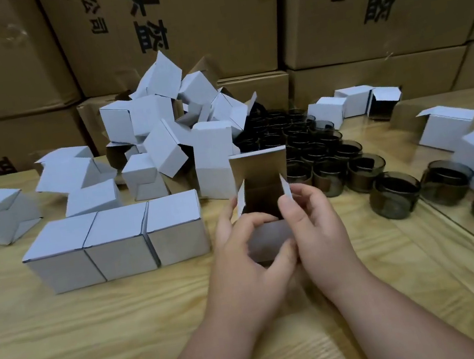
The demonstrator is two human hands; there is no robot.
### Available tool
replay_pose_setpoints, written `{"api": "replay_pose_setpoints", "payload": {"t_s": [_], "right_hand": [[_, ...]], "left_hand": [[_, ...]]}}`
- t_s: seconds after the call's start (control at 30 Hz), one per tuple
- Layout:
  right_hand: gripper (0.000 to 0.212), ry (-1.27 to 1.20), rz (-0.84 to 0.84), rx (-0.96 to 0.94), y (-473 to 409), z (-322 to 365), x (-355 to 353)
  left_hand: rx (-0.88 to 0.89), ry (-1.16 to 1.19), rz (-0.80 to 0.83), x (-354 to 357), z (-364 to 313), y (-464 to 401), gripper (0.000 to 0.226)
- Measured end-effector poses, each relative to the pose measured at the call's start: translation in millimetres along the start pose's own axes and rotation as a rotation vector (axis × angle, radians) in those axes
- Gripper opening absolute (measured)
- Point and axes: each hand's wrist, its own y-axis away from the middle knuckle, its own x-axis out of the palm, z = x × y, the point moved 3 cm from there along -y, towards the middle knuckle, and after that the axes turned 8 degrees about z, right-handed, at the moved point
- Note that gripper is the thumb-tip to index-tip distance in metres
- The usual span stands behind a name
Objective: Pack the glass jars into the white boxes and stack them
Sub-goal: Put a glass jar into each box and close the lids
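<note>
An open white box (268,233) stands on the wooden table in front of me, lid flap up and both side flaps raised. My left hand (244,258) grips its front and left side. My right hand (314,229) pinches the right side flap. The inside of the box is dark, so I cannot tell whether a jar is in it. Three closed white boxes (116,243) sit in a row just left of it. Several dark glass jars (334,158) stand in a cluster behind and to the right.
A heap of empty, open white boxes (165,122) lies at the back of the table. Large brown cartons (206,24) form a wall behind. A mirror-like panel (473,162) on the right reflects boxes and jars. Bare wood (99,338) stretches near me.
</note>
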Motion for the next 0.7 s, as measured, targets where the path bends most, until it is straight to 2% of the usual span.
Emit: {"api": "replay_pose_setpoints", "payload": {"t_s": [0.13,0.27,0.6,0.7], "right_hand": [[0.041,0.051,-0.096,-0.028,-5,3,-4],[0.028,0.108,-0.177,-0.012,-7,6,-14],[0.033,0.194,-0.294,-0.032,-4,10,-29],[0.036,0.248,-0.314,-0.065,-1,13,-32]], "left_hand": [[-0.024,-0.021,0.002,-3,-4,0,0.044],[-0.021,-0.079,0.029,0,-3,0,0.064],[-0.006,-0.010,0.040,3,2,-2,0.088],[-0.040,0.030,0.042,2,3,-2,0.083]]}}
